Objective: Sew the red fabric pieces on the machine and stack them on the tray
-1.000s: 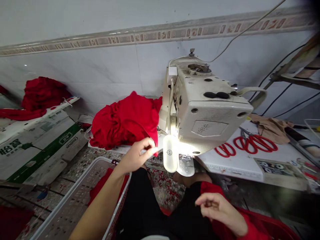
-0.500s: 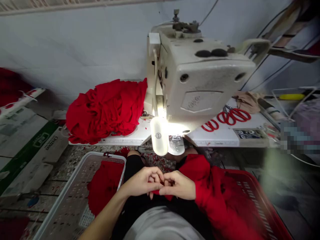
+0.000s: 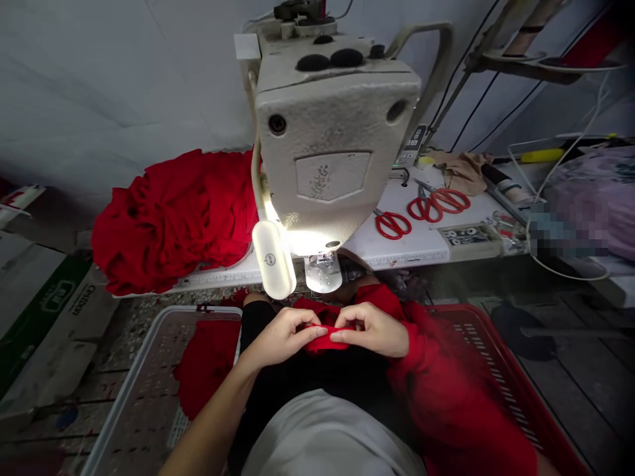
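Observation:
My left hand (image 3: 280,335) and my right hand (image 3: 374,328) meet over my lap, both pinching the edge of a red fabric piece (image 3: 327,338). The cloth trails off to the right into a red basket (image 3: 501,383). Just above my hands stands a white sewing machine (image 3: 332,139) with its lamp (image 3: 272,259) lit over the needle plate (image 3: 322,272). A heap of red fabric (image 3: 173,215) lies on the table to the left of the machine.
A grey basket (image 3: 143,390) with red cloth inside sits at my left knee. Red-handled scissors (image 3: 436,203) and another pair (image 3: 391,223) lie on the white table (image 3: 426,244) right of the machine. Cardboard boxes (image 3: 44,317) stand at the far left.
My left hand left the heap on the table and came down to my lap, joining my right hand on a red piece. The view tilted down and to the right.

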Available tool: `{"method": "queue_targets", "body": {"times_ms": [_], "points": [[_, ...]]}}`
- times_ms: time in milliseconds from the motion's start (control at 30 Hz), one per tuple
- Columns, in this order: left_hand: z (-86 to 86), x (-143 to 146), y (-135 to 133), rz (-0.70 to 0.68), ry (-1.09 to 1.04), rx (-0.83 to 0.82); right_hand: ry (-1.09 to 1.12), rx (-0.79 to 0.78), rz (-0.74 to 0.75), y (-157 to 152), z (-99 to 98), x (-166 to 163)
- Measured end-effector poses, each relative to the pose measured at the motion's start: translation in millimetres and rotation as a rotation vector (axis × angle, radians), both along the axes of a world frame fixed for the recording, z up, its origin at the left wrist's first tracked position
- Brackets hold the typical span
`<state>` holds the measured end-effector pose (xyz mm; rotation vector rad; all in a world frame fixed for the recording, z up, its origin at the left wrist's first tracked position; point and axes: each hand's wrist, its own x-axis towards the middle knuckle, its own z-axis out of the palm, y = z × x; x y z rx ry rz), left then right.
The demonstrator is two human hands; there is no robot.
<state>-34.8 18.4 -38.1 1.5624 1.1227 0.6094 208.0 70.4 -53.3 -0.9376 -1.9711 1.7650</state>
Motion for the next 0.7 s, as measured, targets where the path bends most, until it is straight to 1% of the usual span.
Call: {"method": "queue_targets", "body": {"times_ms": [67, 133, 200, 233, 300, 400, 467, 567, 633, 700], "points": [[-1.9, 2, 1, 0.053, -0.028, -0.039, 0.023, 0.066, -0.102, 0, -0.4, 0], [-4.1, 1, 0, 0.184, -0.107, -0.056, 0.051, 0.078, -0.219, 2, 2.1, 2], [-4.5, -1, -2, 0.294, -0.185, -0.018, 0.068, 0.062, -0.291, 3, 7.0, 4], [-3.7, -2, -3, 0.314, -0.193, 0.034, 0.073, 0.063, -0.311, 2, 10.3, 4], [-0.8, -5, -4, 0.305, -0.133, 0.2, 0.077, 0.104, -0.341, -2, 18.8, 2], [4.5, -8, -5, 0.264, -0.007, 0.468, 0.069, 0.256, -0.383, -11, 34.6, -4], [7.6, -9, -5, 0.256, 0.027, 0.549, 0.067, 0.378, -0.42, -15, 44.7, -8], [12.1, -8, -2, 0.322, 0.013, 0.532, 0.079, 0.502, -0.47, -16, 54.8, -12], [15.2, -6, 1, 0.378, -0.044, 0.444, 0.098, 0.514, -0.502, -11, 57.1, -13], [17.8, -3, 7, 0.431, -0.119, 0.33, 0.117, 0.478, -0.525, -5, 56.3, -12]]}}
